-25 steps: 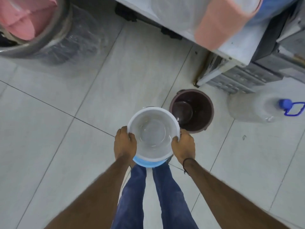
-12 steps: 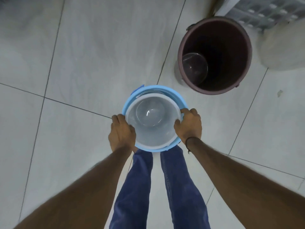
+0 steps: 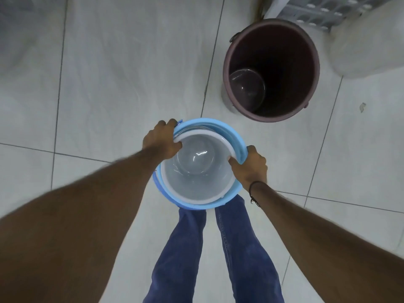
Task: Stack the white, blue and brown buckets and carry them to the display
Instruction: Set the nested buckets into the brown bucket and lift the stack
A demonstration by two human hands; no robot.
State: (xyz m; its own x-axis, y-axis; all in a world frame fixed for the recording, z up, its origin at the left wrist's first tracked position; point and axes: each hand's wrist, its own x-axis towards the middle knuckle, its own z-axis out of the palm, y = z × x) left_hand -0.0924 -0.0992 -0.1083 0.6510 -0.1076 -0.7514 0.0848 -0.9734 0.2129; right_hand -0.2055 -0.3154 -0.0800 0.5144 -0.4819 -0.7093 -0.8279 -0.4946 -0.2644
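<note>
The white bucket (image 3: 196, 171) sits nested inside the blue bucket (image 3: 231, 136), whose rim shows around it. My left hand (image 3: 162, 141) grips the two rims at the upper left. My right hand (image 3: 249, 167) grips them at the right, a dark band on its wrist. The pair is held above my legs. The brown bucket (image 3: 271, 68) stands upright and open on the tiled floor, to the upper right of the pair and apart from it.
A grey slatted crate (image 3: 328, 9) lies at the top right behind the brown bucket. A pale rounded container (image 3: 369, 47) stands at the right edge. Grey floor tiles (image 3: 120, 73) stretch to the left and front.
My left hand has shifted up along the rim to the upper left, and my right hand has slid round to the right side. The nested buckets tilted slightly and look closer.
</note>
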